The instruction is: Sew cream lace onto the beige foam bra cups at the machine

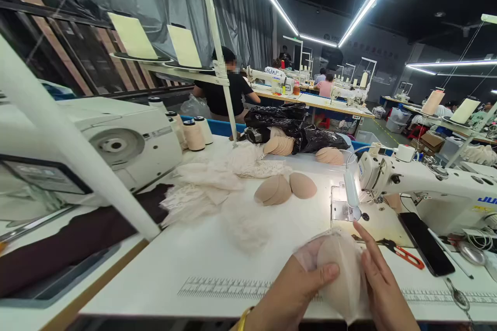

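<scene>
A beige bra cup (339, 274) with thin, sheer fabric over it is held above the front of the table. My left hand (295, 284) grips its left side, thumb pressed on the front and fingers behind the sheer layer. Against the right edge lies my right hand (382, 279), its fingers stretched out and touching the fabric. Just beyond are the lit needle plate (341, 211) and the sewing machine (419, 181). A stack of beige cups (274, 190) and another cup (303, 186) lie farther back, beside heaped white lace (209, 181).
Orange-handled scissors (407, 256) and a black phone (427, 243) lie at the right. A ruler strip (225, 287) runs along the front edge. Thread cones (194, 134) and black plastic bags (287, 124) stand behind. A white post (89, 150) rises at left; a person (227, 85) sits beyond.
</scene>
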`<state>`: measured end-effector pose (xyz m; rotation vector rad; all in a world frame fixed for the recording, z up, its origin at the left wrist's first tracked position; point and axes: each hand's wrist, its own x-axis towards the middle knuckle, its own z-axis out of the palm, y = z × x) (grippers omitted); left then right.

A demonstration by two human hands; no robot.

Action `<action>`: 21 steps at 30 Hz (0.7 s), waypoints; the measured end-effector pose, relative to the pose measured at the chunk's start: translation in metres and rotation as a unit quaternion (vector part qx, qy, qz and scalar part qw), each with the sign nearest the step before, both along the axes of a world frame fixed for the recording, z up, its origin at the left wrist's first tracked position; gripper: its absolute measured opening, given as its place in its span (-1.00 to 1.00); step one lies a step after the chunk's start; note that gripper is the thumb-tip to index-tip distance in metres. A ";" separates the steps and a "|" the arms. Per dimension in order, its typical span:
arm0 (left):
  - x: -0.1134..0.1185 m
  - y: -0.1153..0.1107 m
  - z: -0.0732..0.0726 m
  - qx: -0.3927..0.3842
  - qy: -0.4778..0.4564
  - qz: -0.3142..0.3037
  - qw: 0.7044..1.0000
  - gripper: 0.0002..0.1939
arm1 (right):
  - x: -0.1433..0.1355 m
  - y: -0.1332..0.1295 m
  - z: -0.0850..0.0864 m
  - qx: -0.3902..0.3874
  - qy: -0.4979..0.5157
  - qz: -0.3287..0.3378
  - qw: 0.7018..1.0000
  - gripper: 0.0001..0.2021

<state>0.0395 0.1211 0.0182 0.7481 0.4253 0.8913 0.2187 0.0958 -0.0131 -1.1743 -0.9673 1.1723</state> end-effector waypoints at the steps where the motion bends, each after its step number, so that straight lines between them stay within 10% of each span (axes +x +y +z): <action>1: 0.000 0.001 0.001 -0.001 0.000 0.026 1.000 -0.41 | -0.003 -0.001 -0.002 0.004 0.037 -0.002 0.999 -0.23; 10: 0.015 0.012 0.003 -0.059 0.002 0.254 0.965 -0.52 | -0.018 0.003 -0.030 0.027 0.092 -0.083 0.992 -0.09; 21: 0.020 0.013 0.008 -0.057 -0.020 0.200 0.978 -0.50 | -0.016 0.008 -0.033 0.023 0.124 -0.055 0.991 -0.03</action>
